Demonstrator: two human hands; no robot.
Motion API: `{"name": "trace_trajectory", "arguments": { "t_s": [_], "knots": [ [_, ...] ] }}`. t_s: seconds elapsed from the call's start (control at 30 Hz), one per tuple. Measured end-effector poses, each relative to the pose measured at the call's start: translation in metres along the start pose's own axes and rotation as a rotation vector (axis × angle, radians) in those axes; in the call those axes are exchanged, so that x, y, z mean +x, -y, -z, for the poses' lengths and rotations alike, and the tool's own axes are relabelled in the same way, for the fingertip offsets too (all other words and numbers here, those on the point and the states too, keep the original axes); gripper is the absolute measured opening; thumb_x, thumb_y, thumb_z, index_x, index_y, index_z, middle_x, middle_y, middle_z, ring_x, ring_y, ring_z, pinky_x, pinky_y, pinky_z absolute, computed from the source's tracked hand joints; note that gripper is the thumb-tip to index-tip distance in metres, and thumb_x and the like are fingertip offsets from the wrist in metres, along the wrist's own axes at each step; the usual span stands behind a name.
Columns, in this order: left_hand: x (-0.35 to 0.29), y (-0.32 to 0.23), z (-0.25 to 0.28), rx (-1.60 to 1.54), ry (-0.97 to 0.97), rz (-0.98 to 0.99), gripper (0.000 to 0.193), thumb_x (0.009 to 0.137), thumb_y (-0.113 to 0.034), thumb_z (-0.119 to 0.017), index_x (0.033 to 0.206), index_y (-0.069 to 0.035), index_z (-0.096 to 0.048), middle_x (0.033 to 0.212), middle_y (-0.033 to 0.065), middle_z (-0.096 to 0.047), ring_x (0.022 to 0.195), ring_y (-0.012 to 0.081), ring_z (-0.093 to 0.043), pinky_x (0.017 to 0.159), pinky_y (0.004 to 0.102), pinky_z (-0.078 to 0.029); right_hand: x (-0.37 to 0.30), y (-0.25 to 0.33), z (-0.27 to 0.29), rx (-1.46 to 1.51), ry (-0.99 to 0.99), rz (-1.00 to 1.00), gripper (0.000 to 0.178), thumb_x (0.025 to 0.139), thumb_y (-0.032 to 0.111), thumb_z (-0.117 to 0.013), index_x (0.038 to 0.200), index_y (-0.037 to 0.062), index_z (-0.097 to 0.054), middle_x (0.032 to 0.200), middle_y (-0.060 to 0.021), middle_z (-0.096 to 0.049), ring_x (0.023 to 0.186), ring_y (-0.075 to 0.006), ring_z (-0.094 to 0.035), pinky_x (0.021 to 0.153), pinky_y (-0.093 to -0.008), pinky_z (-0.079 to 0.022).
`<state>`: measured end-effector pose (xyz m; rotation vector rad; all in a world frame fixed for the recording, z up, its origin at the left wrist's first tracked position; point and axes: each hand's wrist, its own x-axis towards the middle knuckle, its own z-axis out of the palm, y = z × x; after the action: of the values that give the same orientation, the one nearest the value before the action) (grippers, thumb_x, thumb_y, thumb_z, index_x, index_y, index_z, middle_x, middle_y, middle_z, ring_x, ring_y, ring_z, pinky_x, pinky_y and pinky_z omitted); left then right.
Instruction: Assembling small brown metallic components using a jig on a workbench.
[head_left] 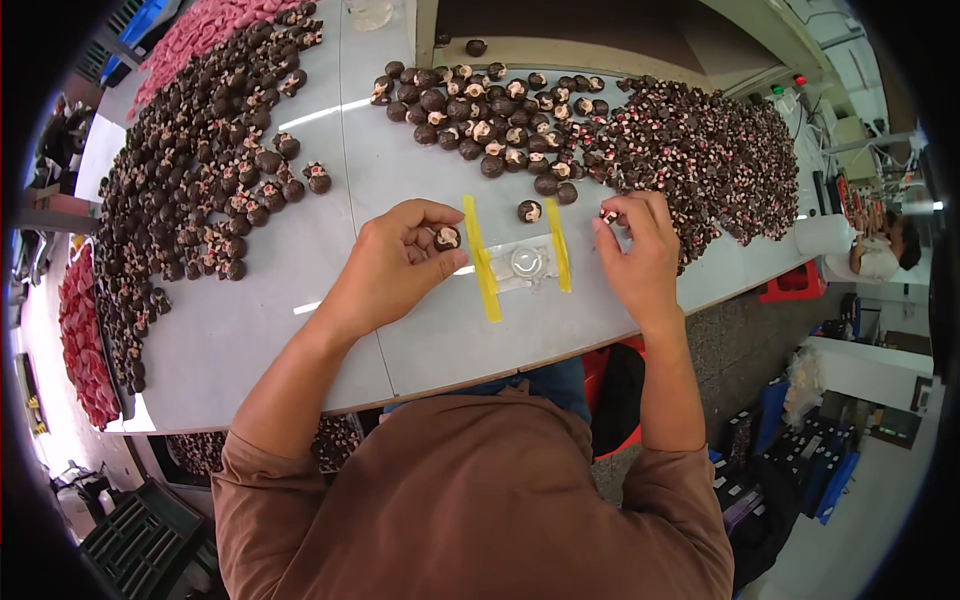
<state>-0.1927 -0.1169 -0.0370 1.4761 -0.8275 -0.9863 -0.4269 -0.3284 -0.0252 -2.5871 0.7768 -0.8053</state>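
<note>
In my left hand (pixel 395 262) is a small round dark-brown piece with a cream face patch (pixel 447 238), pinched between thumb and fingers. My right hand (pixel 640 255) pinches a tiny brown, white and red part (pixel 608 215) at its fingertips. Between the hands a clear round holder (pixel 527 262) lies on the table, with a yellow tape strip (pixel 481 262) on its left and another strip (pixel 558 245) on its right. Just beyond it sits a loose brown ball with a cream patch (pixel 529 211). The hands are apart from each other.
Brown balls with cream patches (pixel 480 110) lie at the far middle, beside a large heap of small brown, white and red parts (pixel 710 150). Joined brown pieces (pixel 200 180) spread over the left, near pink pieces (pixel 200 40). A person (pixel 880 255) is at the far right.
</note>
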Motion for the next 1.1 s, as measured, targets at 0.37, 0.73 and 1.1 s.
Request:
{"name": "trace_trajectory", "arguments": {
  "t_s": [0.37, 0.73, 1.1],
  "knots": [
    [-0.005, -0.008, 0.001, 0.275, 0.047, -0.174, 0.029, 0.090, -0.005, -0.083, 0.118, -0.002, -0.076, 0.101, 0.0087, -0.070, 0.081, 0.0157, -0.066, 0.075, 0.0320, -0.057, -0.015, 0.024, 0.015, 0.400, 0.229, -0.089, 0.031, 0.092, -0.013, -0.072, 0.122, -0.0070, -0.071, 0.122, -0.0123, -0.063, 0.098, -0.0178, -0.072, 0.090, -0.0302, -0.062],
    [-0.013, 0.001, -0.007, 0.378, 0.013, -0.305, 0.031, 0.087, 0.000, -0.080, 0.118, -0.002, -0.076, 0.104, 0.0132, -0.070, 0.083, 0.0278, -0.072, 0.077, 0.0394, -0.060, 0.005, 0.055, 0.022, 0.110, 0.364, 0.258, 0.032, 0.081, -0.006, -0.083, 0.112, 0.0007, -0.077, 0.108, -0.0132, -0.074, 0.095, -0.0246, -0.072, 0.080, -0.0352, -0.059],
    [-0.017, 0.002, -0.010, 0.512, -0.001, -0.363, 0.032, 0.083, 0.003, -0.079, 0.114, -0.003, -0.077, 0.108, 0.0139, -0.069, 0.091, 0.0343, -0.072, 0.080, 0.0439, -0.059, 0.014, 0.067, 0.014, -0.011, 0.471, 0.348, 0.036, 0.077, -0.003, -0.085, 0.112, 0.0006, -0.076, 0.103, -0.0127, -0.070, 0.089, -0.0300, -0.070, 0.072, -0.0397, -0.057]
  ]
}}
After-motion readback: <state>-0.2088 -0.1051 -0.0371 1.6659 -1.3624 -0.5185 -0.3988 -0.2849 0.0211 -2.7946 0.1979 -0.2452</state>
